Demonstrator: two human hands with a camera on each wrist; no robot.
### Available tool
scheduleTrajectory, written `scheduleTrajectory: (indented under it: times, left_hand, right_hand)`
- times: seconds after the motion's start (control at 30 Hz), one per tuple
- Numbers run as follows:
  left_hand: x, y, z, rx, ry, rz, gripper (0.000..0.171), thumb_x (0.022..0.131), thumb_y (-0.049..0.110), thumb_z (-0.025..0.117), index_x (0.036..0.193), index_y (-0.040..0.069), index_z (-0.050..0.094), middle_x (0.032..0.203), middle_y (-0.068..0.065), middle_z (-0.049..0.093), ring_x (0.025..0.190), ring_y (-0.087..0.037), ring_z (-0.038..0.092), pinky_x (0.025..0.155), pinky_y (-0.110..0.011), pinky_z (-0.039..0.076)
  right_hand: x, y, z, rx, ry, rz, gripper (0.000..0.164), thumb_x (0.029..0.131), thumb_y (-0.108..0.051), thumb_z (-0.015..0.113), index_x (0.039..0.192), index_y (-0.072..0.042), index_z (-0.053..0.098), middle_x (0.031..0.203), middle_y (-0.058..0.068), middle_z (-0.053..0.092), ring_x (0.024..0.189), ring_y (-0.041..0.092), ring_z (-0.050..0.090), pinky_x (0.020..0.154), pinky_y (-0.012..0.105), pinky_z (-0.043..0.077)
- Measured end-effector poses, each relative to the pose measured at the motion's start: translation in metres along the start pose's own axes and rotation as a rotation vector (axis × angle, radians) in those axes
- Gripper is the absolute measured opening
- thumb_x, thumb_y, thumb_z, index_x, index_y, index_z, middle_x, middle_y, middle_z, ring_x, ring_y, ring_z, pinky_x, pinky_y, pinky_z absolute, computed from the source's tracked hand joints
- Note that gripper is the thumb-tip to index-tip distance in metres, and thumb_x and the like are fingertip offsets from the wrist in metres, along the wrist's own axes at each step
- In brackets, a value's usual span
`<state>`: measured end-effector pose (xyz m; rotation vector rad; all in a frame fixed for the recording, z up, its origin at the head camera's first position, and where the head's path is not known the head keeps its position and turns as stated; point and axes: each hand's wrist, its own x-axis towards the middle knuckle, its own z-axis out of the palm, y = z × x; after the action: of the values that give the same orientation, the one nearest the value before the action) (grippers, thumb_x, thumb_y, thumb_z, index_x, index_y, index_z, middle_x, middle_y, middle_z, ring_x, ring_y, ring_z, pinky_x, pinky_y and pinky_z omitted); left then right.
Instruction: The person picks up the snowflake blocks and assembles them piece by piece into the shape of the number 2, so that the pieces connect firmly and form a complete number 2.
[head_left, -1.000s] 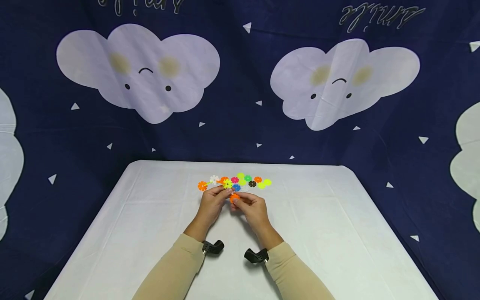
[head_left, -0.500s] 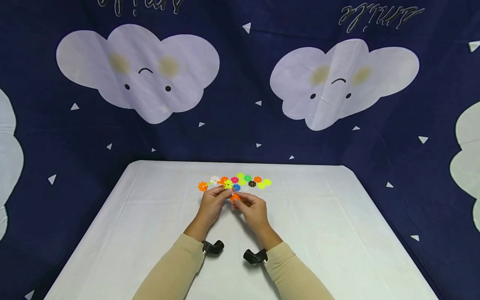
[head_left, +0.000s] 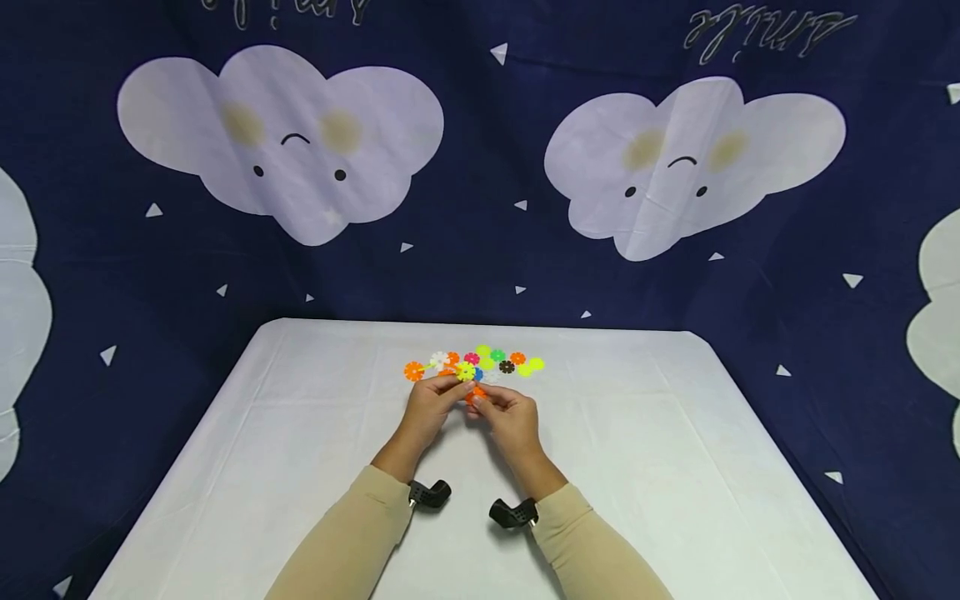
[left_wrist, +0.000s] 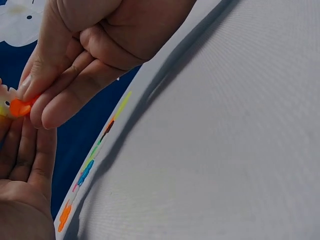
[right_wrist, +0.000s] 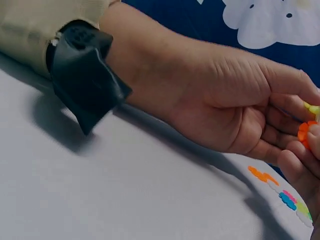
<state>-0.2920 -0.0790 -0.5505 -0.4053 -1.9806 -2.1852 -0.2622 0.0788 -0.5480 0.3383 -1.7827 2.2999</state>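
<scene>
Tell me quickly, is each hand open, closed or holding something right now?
Left hand: closed, holding colorful flower-shaped pieces that look linked together.
Right hand: closed, pinching an orange piece between thumb and finger.

Indoor tabletop set-up; cloud-print cloth (head_left: 480, 167) behind; white-covered table (head_left: 645, 450)

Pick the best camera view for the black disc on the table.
Head view: the black disc shows its whole round face, small but unobstructed. The left wrist view has it nearly edge-on, just a dark sliver; the right wrist view doesn't show it.
</scene>
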Motion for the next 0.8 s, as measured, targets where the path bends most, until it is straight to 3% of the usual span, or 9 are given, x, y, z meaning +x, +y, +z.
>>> scheduleTrajectory:
  times: [0.53,0.8]
  left_hand:
    - [-0.0016,0.0008,0.0016,0.052,-0.02,0.0,0.017,0.093,0.014,0.083,0.099,-0.002,0.082,0.093,-0.007,0.078,0.088,-0.02,0.068,0.075,-0.027,0.056]
    - [-0.0034,0.0047,0.0028,0.096,0.004,-0.024,0.016,0.093,0.013,0.083,0.096,-0.003,0.082,0.089,-0.006,0.077,0.084,-0.018,0.066,0.073,-0.026,0.054]
  right_hand:
    - [-0.0027,0.0029,-0.0029,0.054,0.029,0.009,0.023,0.092,0.02,0.068,0.115,0.02,0.069,0.098,0.031,0.073,0.073,0.025,0.076,0.071,0.043,0.063]
    - [-0.0019,0.0027,-0.0029,0.048,0.033,0.046,0.021,0.093,0.02,0.068,0.113,0.018,0.071,0.097,0.03,0.073,0.072,0.025,0.076,0.071,0.043,0.064]
